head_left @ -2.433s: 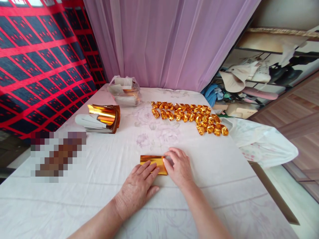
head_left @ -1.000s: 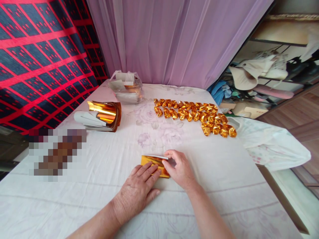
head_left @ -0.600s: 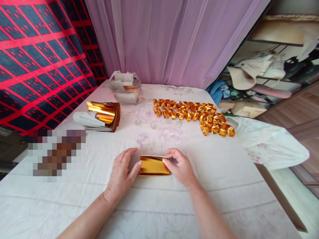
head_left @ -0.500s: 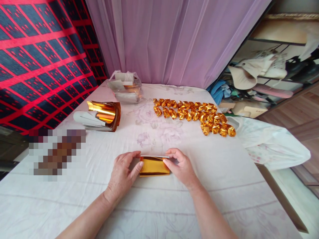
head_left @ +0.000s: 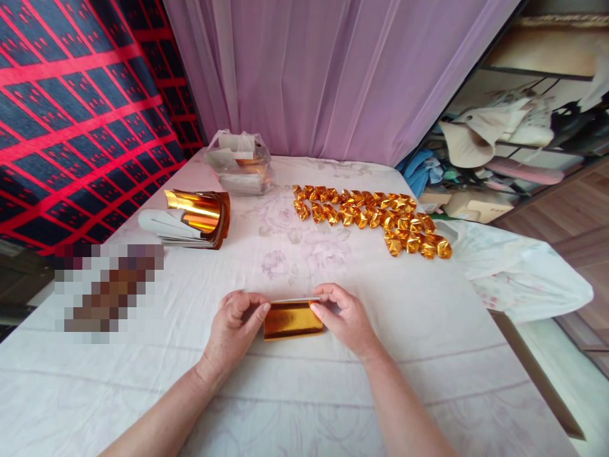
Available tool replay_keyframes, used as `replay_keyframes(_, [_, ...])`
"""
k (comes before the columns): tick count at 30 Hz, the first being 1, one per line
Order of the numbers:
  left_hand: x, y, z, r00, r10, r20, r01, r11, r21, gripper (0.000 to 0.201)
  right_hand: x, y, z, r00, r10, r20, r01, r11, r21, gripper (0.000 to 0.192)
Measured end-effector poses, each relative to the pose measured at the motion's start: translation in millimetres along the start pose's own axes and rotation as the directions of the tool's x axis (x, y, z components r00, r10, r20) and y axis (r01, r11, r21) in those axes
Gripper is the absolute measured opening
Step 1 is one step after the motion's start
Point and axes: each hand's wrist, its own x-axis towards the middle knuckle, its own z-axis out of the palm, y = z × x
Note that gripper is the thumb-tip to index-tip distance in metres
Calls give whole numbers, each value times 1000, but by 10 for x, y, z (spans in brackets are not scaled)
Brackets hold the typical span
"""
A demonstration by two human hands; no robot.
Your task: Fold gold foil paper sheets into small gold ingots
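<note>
A sheet of gold foil paper (head_left: 292,322) lies at the near middle of the table, its shiny side up and its far edge folded over to show a pale strip. My left hand (head_left: 236,320) pinches the far left corner between thumb and fingers. At the far right corner, my right hand (head_left: 346,317) grips the fold the same way, thumb on the gold side. Beyond the hands, several folded gold paper pieces (head_left: 347,216) stand in rows toward the right. A curled stack of gold paper sheets (head_left: 197,219) rests at the left.
Behind the stack sits a clear plastic bag (head_left: 238,165) with more paper in it. A purple curtain (head_left: 304,76) hangs at the table's far edge. To the right are a shelf with shoes and cloth and a white plastic bag (head_left: 523,270). A blurred patch covers something at left.
The near part of the gold paper has opened flatter, showing more of its gold face. My left hand has shifted slightly left; the right has barely moved.
</note>
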Motion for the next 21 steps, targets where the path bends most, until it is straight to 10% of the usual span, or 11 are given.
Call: replay_keyframes(21, [0, -7, 0, 999, -29, 23, 29, 999, 19, 25, 14, -34, -7, 1000, -18, -6, 18, 998, 63, 15])
